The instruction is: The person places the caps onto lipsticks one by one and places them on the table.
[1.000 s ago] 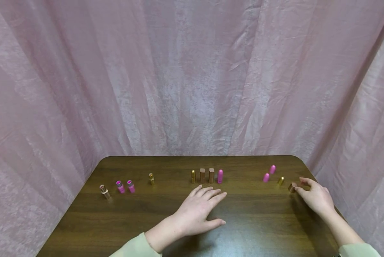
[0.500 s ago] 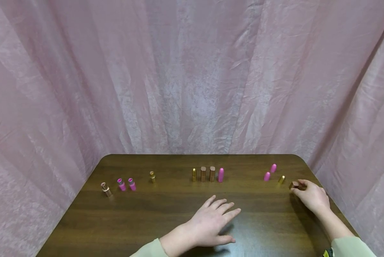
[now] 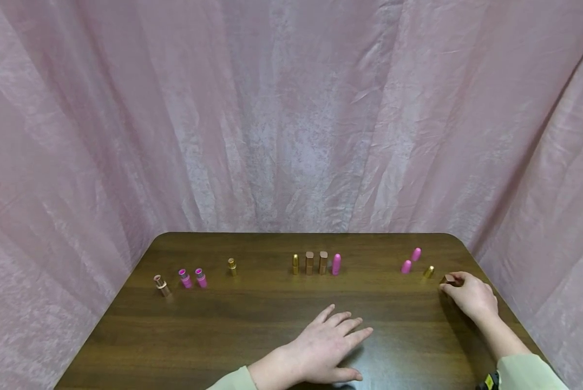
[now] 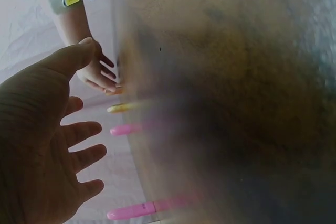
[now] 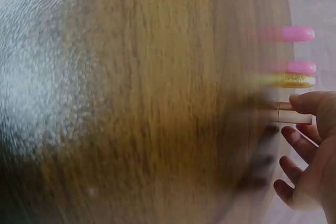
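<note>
At the table's right side my right hand point(image 3: 472, 297) pinches a rose-gold lipstick cap point(image 5: 295, 115) between thumb and index finger; the cap stands upright on the table. To its left are a gold lipstick cap point(image 3: 428, 272) and two pink lipstick caps point(image 3: 406, 266). My left hand point(image 3: 327, 346) is over the front middle of the table, palm down, fingers straight and spread, holding nothing. Beyond it stands a row of closed lipsticks: a gold lipstick point(image 3: 295, 265), two rose-gold lipsticks point(image 3: 323, 264) and a pink lipstick point(image 3: 336, 265).
On the left of the wooden table point(image 3: 252, 314) stand uncapped lipsticks: a rose-gold base point(image 3: 162, 286), two pink bases point(image 3: 201, 278) and a gold base point(image 3: 231, 267). A pink curtain point(image 3: 291, 119) hangs behind the table and along both sides.
My left hand has drawn back from the middle row, toward the front and right. My right hand has closed its fingers further around the rose-gold cap, which stays in about the same place.
</note>
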Available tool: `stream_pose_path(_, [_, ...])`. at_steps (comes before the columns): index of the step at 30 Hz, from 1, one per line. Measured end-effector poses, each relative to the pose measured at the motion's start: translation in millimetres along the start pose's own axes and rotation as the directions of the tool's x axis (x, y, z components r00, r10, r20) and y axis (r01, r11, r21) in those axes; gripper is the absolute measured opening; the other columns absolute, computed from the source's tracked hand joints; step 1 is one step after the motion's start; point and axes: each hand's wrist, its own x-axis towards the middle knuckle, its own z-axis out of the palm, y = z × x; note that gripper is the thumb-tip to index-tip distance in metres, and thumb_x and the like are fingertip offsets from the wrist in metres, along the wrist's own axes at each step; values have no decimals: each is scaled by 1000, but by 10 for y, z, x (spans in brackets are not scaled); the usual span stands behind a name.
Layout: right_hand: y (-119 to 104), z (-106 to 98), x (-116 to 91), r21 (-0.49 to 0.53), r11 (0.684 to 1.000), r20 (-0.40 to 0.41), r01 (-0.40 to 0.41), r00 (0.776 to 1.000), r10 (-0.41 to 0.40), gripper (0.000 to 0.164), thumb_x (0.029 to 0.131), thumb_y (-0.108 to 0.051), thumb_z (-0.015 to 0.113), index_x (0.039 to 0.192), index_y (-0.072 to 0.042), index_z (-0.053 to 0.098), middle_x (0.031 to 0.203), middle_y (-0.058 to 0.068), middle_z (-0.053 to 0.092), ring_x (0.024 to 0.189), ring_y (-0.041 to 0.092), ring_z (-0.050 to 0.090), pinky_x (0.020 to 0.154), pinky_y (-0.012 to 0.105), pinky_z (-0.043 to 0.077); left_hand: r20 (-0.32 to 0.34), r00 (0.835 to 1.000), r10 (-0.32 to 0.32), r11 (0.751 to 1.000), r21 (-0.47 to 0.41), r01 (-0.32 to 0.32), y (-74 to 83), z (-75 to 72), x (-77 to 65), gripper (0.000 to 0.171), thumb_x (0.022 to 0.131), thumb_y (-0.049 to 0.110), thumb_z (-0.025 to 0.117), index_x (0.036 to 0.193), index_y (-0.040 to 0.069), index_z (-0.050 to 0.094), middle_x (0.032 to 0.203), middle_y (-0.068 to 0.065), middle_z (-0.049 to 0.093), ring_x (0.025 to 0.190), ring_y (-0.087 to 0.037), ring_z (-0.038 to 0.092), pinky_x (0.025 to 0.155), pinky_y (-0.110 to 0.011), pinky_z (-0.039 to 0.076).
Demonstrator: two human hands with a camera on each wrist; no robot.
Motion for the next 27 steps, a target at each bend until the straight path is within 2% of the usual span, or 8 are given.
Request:
stream_pose_path(5, [21,-8,-13,22,1000,-13,-4,1000,5,51,96,-37,67,127,3,63,127,30,62,110,57,55,75,60,45,0,1000,2,1000,-5,-2,1,9,12,83,92,76,50,158,27,39,155,4,46,143,-19,42,116,-51,32])
stream_pose_path(11, [63,6,-34,54,998,-49,26,998,-24,46,97,-33,67,121,6,65,119,28,67,106,52,60,76,54,48,2,1000,7,1000,-14,-7,-12,12,17,83,93,76,48,159,27,38,156,4,45,143,-20,41,116,-52,32])
stream_pose_path(19, [72,29,-59,121,992,-101,24,995,-12,43,98,-31,67,121,5,66,114,26,70,107,47,62,76,45,46,0,1000,-2,999,-35,2,-48,-4,1,82,93,76,48,159,27,38,156,3,45,144,-19,41,117,-52,31])
stream_pose_path(23, [32,23,-94,152,988,-96,18,995,-3,45,99,-33,64,125,5,64,119,27,68,113,48,60,80,49,45,3,1000,-13,999,-53,13,-84,-16,-22,82,94,75,48,159,27,37,157,3,45,144,-20,40,117,-53,30])
stream_pose_path(27, [-64,13,-155,213,977,-46,3,999,7,55,102,-39,61,134,6,58,127,30,64,118,48,56,85,53,45,-8,999,-32,999,-44,32,-130,-21,-51,82,94,74,48,160,26,37,157,2,45,144,-21,41,117,-53,30])
